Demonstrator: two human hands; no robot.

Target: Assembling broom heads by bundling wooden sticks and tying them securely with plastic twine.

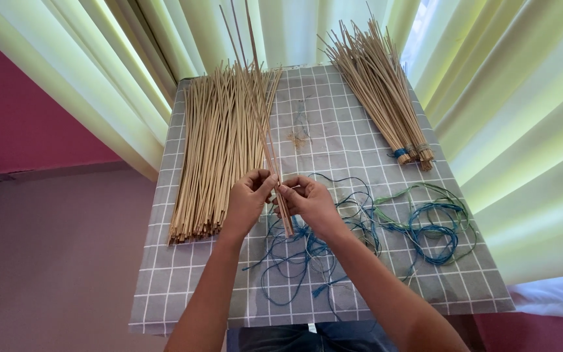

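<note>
My left grip and right grip meet over the middle of the bench, which is covered by a grey checked cloth. Between them I pinch a few thin sticks that slant up and away from me, their lower ends poking out below my right grip. Just left lies a loose heap of sticks. At the far right rests a tied bundle of sticks. Tangled blue and green threads sprawl under and right of my hands.
</note>
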